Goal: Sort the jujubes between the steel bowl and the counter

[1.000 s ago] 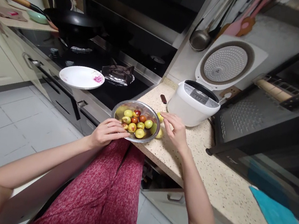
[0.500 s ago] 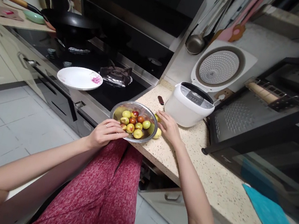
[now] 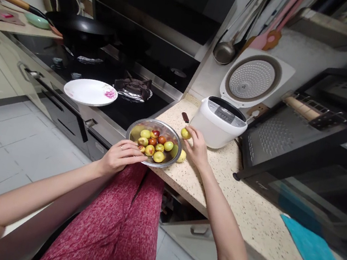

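Note:
A round metal bowl (image 3: 171, 161) sits at the counter's front edge, with several green, yellow and reddish-brown jujubes (image 3: 158, 157) inside. My left hand (image 3: 122, 155) holds its near left rim, fingers laid over the edge and thumb hidden. Just beyond the right rim, my right hand (image 3: 197, 148) pinches a yellow-green jujube (image 3: 185, 133) between thumb and fingertips. Another pale yellow jujube (image 3: 182, 156) lies on the counter against the bowl's right side, below that hand.
An open white rice cooker (image 3: 216, 126) stands behind my right hand, with a small dark brown object (image 3: 185, 117) beside it. A floral plate (image 3: 90, 92) rests at the stove's front edge. The wok (image 3: 79, 25) is on the far burner. At right are a black oven (image 3: 313, 171) and blue cloth (image 3: 315, 256).
My right hand has lifted slightly, and the jujube in its fingertips now shows clear of the bowl's rim. My left hand stays on the bowl. The view has shifted a little.

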Motion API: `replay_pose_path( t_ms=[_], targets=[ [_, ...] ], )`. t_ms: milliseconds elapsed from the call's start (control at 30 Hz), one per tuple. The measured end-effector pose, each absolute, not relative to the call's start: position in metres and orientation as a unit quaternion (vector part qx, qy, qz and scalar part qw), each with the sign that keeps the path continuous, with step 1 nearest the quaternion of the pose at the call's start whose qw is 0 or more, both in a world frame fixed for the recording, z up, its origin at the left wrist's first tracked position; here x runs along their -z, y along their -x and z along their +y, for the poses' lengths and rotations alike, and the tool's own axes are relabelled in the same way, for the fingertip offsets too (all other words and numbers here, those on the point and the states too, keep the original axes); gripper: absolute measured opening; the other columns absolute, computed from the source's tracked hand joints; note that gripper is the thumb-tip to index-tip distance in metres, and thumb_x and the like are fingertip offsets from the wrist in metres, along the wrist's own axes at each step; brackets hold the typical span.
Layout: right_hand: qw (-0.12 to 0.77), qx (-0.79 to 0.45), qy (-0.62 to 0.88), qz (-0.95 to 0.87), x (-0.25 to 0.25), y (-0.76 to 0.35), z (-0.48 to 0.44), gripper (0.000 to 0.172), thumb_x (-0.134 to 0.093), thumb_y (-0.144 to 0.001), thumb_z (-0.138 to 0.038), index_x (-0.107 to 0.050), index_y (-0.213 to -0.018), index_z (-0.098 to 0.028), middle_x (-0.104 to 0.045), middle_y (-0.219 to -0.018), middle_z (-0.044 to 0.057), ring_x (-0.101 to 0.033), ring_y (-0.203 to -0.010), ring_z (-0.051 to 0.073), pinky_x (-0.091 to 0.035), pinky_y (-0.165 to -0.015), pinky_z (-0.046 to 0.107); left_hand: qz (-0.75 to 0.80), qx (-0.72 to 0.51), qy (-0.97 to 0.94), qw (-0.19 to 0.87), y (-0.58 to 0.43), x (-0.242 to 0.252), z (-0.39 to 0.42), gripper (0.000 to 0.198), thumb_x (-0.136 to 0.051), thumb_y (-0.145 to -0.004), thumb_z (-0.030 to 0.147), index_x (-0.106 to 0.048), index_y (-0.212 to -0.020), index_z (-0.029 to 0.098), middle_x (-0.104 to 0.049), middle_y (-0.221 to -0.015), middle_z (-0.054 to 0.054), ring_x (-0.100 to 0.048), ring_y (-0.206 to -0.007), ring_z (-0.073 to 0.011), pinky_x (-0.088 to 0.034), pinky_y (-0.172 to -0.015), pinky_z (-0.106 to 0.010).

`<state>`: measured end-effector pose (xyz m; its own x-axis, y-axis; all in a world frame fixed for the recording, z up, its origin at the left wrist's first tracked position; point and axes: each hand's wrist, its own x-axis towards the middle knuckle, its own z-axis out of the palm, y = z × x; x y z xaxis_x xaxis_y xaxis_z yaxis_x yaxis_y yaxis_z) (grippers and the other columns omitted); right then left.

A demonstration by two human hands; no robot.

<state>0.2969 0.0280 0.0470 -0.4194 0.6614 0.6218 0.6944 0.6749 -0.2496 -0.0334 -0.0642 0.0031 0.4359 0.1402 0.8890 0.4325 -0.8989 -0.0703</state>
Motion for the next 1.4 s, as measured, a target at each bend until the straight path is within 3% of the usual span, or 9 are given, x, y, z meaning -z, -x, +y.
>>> replay_pose_path(
  t_ms=[233,467,600,767,1133,1400],
  targets=[
    [0.409,0.025,0.353,-0.841,-0.059,-0.284,0.011,0.049,-0.055,-0.102,-0.023,-0.054,-0.150,-0.029,-0.058,-0.147,0.014,-0.057,-0.137,0.033,-0.049,-0.115,0.058,-0.173,0.507,0.833,0.138,0.033,-0.002,-0.064,0.036,-0.042,-0.111,0.020,-0.068,-0.135,0.022,-0.081,-0.100,-0.005,-0.074,-0.097,-0.0149,-0.055,-0.099,-0.034],
    [0.412,-0.097,0.297,-0.856,-0.073,-0.262,-0.013,0.047,-0.068,-0.098,-0.037,-0.060,-0.143,-0.030,-0.066,-0.142,0.010,-0.060,-0.135,0.032,-0.050,-0.115,0.058,-0.175,0.512,0.831,0.126,0.033,-0.002,-0.064,0.036,-0.043,-0.111,0.022,-0.067,-0.138,0.026,-0.081,-0.099,-0.004,-0.074,-0.097,-0.0145,-0.056,-0.099,-0.033],
    [0.393,-0.166,0.267,-0.864,-0.074,-0.251,-0.018,0.046,-0.073,-0.096,-0.042,-0.064,-0.138,-0.029,-0.070,-0.136,0.010,-0.065,-0.128,0.029,-0.054,-0.111,0.053,-0.177,0.508,0.832,0.139,0.033,-0.002,-0.064,0.035,-0.044,-0.111,0.021,-0.068,-0.135,0.023,-0.081,-0.098,-0.005,-0.073,-0.098,-0.0157,-0.055,-0.099,-0.034],
    [0.348,-0.228,0.272,-0.868,-0.075,-0.244,-0.018,0.045,-0.069,-0.098,-0.042,-0.062,-0.141,-0.029,-0.066,-0.143,0.011,-0.062,-0.133,0.029,-0.052,-0.113,0.053,-0.177,0.513,0.829,0.137,0.032,-0.003,-0.065,0.033,-0.045,-0.110,0.022,-0.072,-0.129,0.021,-0.080,-0.097,-0.005,-0.072,-0.097,-0.0155,-0.055,-0.099,-0.034],
    [0.349,-0.208,0.259,-0.876,-0.077,-0.233,-0.001,0.040,-0.068,-0.099,-0.041,-0.064,-0.136,-0.026,-0.069,-0.136,0.011,-0.065,-0.127,0.029,-0.053,-0.111,0.050,-0.175,0.514,0.826,0.154,0.029,-0.003,-0.065,0.033,-0.043,-0.111,0.023,-0.071,-0.129,0.021,-0.080,-0.095,-0.004,-0.072,-0.094,-0.0153,-0.056,-0.096,-0.033],
    [0.318,-0.223,0.267,-0.882,-0.076,-0.233,-0.002,0.049,-0.065,-0.100,-0.035,-0.056,-0.149,-0.028,-0.063,-0.149,0.011,-0.061,-0.136,0.028,-0.048,-0.117,0.051,-0.178,0.505,0.830,0.157,0.031,-0.005,-0.065,0.036,-0.039,-0.112,0.024,-0.070,-0.130,0.022,-0.080,-0.095,-0.004,-0.073,-0.095,-0.0151,-0.056,-0.096,-0.033]
  ],
)
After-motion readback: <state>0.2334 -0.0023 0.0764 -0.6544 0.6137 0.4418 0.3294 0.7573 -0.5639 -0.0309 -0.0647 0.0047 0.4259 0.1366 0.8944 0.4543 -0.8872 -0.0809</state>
